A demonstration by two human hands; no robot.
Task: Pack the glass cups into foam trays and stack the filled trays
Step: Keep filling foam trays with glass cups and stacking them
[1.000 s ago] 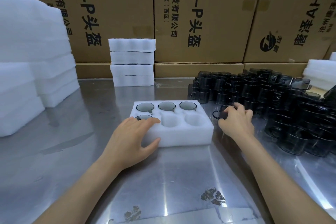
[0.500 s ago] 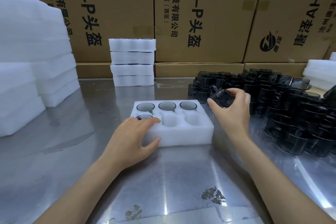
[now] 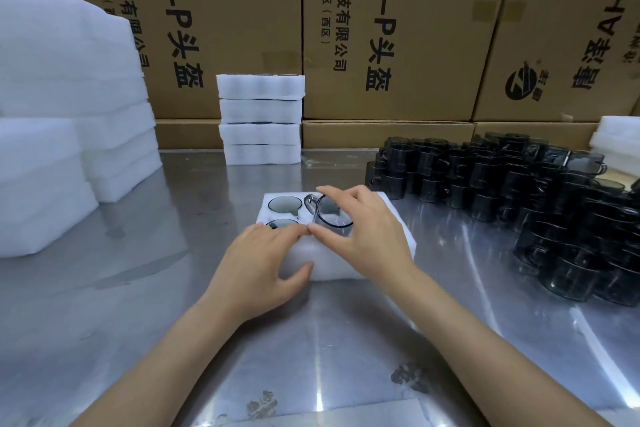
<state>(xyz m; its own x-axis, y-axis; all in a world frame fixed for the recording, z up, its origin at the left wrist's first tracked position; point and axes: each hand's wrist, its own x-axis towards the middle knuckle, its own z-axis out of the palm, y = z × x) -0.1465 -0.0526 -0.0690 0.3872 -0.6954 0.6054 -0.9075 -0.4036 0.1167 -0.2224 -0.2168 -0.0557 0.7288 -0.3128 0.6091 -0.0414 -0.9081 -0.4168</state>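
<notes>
A white foam tray lies in the middle of the steel table. Smoky glass cups sit in its left pockets, one at the back and one at the front. My right hand holds another smoky glass cup by its rim over the tray's middle, handle pointing left. My left hand rests on the tray's front left corner, fingers on top and thumb against the front wall. The tray's right pockets are hidden behind my right hand.
A big pile of dark glass cups fills the right side of the table. Filled foam trays stand stacked at the back centre. Stacks of foam stand at the left, more foam at far right. Cardboard boxes line the back.
My right hand took a cup from the pile, lifted it and carried it left over the tray's middle. My left hand stayed on the tray's front left corner.
</notes>
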